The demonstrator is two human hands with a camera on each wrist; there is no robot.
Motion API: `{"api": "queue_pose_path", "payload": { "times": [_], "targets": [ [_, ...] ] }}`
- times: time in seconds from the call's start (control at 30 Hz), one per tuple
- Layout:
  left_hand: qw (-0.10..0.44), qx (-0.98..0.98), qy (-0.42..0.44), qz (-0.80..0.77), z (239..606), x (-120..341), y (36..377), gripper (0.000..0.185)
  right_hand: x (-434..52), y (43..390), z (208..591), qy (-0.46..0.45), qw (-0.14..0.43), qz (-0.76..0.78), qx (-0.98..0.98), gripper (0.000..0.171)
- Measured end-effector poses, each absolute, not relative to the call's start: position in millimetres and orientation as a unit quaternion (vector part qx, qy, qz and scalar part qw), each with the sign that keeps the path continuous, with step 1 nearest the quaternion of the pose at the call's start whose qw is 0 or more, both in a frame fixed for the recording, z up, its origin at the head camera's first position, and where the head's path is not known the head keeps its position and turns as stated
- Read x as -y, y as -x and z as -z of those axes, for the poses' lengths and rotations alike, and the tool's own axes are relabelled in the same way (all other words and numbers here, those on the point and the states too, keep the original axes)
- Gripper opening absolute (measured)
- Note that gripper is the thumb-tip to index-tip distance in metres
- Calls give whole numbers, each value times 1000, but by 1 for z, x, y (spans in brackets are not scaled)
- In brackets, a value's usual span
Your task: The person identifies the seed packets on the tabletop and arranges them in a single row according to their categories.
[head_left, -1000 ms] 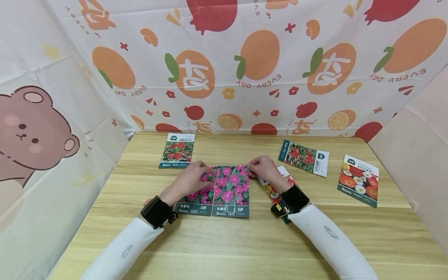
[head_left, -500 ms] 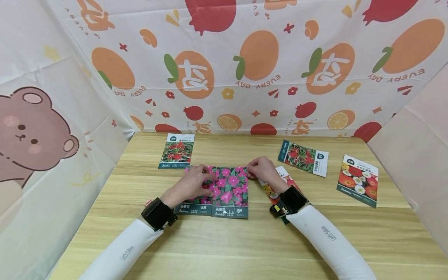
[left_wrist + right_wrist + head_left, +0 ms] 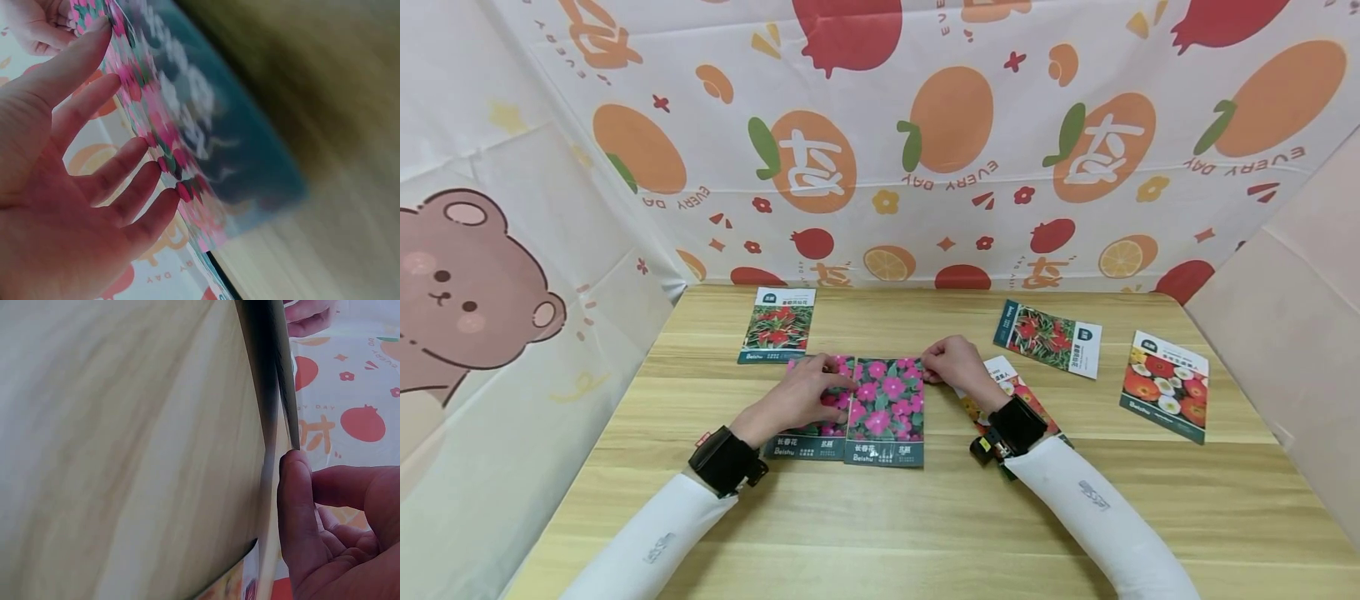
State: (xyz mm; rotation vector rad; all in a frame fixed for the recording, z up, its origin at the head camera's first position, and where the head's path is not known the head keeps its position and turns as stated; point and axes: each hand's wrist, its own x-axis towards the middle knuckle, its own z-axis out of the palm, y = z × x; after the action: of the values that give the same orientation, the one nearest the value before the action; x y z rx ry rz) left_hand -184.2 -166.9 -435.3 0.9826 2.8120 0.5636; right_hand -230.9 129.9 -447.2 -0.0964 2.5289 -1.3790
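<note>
Two seed packets with pink flowers lie side by side in the head view, a left packet [image 3: 807, 448] and a right packet [image 3: 886, 408]. Their adjoining long edges meet under my left fingertips. My left hand [image 3: 796, 398] spreads over the left packet; in the left wrist view, the separated fingertips [image 3: 150, 142] touch its flower picture. At the upper right corner of the right packet, my right hand [image 3: 955, 364] has its fingers curled. The right wrist view shows its thumb [image 3: 299, 506] and forefinger pinching at the packet's edge [image 3: 289, 406].
A red-flower packet [image 3: 777, 327] lies at the back left, another [image 3: 1048, 337] at the back right. Farther right is an orange-and-white flower packet [image 3: 1167, 383]. One more packet [image 3: 1000, 372] lies partly hidden beneath my right wrist. A printed cloth [image 3: 887, 167] hangs behind the table.
The right pink packet has slid slightly left against its neighbour, and my right hand has moved left with it. My left hand has shifted a little left. The view has drifted slightly.
</note>
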Motion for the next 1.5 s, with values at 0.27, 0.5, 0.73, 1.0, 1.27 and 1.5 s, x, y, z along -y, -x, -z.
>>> {"api": "queue_pose_path", "payload": {
  "times": [0.27, 0.5, 0.73, 1.0, 1.27, 1.5],
  "targets": [
    [76, -925, -315, -201, 432, 172, 182, 50, -121, 229, 443, 34, 121, 472, -872, 21],
    [72, -926, -312, -200, 431, 172, 180, 50, -118, 228, 442, 38, 118, 454, -883, 21],
    [73, -926, -316, -194, 432, 170, 181, 49, -137, 223, 432, 54, 79, 414, -905, 27],
    [30, -931, -317, -177, 433, 165, 179, 44, -184, 210, 415, 97, -3, 349, -932, 24],
    [49, -918, -363, -150, 435, 145, 180, 58, -214, 202, 414, 90, -24, 336, -937, 22],
    [111, -912, -373, -132, 434, 146, 181, 70, -227, 197, 414, 40, 0, 361, -932, 26]
  ]
}}
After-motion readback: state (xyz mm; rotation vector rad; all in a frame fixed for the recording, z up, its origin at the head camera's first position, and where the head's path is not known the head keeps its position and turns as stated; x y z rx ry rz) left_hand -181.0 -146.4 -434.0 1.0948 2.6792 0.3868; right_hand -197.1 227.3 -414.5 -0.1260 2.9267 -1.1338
